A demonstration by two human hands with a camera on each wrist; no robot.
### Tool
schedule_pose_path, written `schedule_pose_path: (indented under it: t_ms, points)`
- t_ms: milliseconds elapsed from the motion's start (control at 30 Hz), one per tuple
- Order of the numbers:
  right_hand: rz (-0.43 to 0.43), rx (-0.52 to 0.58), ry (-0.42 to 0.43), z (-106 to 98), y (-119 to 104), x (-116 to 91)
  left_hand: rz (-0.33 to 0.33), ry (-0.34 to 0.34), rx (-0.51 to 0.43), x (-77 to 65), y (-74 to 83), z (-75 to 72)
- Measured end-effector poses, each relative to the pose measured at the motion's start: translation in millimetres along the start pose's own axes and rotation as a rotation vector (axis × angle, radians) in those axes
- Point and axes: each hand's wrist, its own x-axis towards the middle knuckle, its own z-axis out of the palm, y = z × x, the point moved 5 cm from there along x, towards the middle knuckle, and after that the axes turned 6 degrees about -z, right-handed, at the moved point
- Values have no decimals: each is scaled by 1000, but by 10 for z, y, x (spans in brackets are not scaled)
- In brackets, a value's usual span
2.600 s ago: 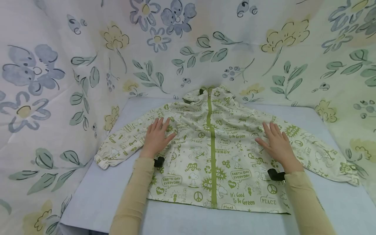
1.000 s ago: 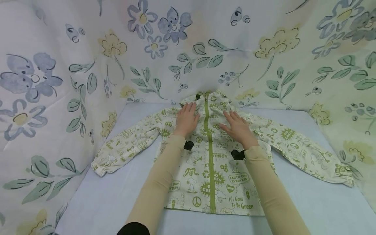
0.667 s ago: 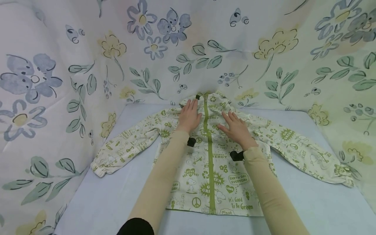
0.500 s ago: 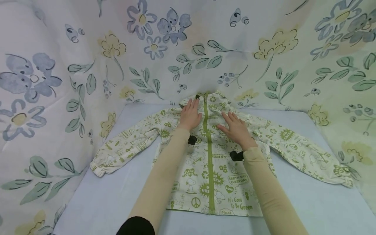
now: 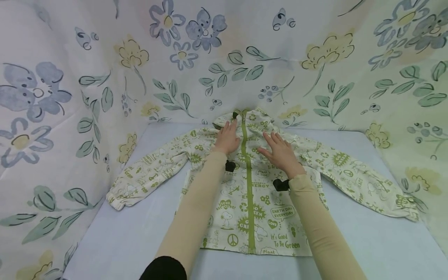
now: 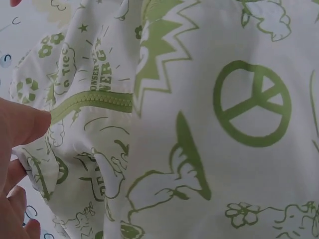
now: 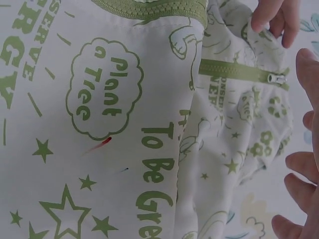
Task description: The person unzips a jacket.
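Observation:
A cream jacket (image 5: 227,219) printed in olive green lies front up with its sleeves spread out, the olive zip (image 5: 249,194) done up to the collar. My left hand (image 5: 226,139) is at the neck on the left of the zip. In the left wrist view the left thumb (image 6: 30,123) lies on the fabric and the other fingers bend behind its edge, pinching a fold. To the right of the zip, my right hand (image 5: 280,152) has its fingers extended and spread over the chest. The zip pull (image 7: 276,78) shows in the right wrist view.
The jacket is on a white-covered table (image 5: 115,241). A flower-printed cloth (image 5: 252,35) hangs behind and at both sides, close to the collar. Black wrist cameras (image 5: 281,185) jut out beneath the wrists. A black band (image 5: 163,268) is on the left forearm.
Both hands have moved inward and up from the sides of the jacket to the chest and collar. The left fingers have since bent at the neck; the right hand has stayed almost still.

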Motion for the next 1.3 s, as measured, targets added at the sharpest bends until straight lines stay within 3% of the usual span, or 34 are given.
schedule_pose_path:
  t_ms: [333,767,967,1067,1300]
  points:
    - [-9,3,-8,26,16,-11,-25,42,0,1,32,18]
    - [28,-21,-8,-26,25,-62,-108,90,94,85,82,29]
    - [34,-12,-12,-19,12,-73,-118,164,148,124,99,27]
    - [35,-10,-15,2,9,-67,-120,188,133,150,115,22]
    - [38,-14,-8,-10,21,-59,-74,162,84,210,208,-42]
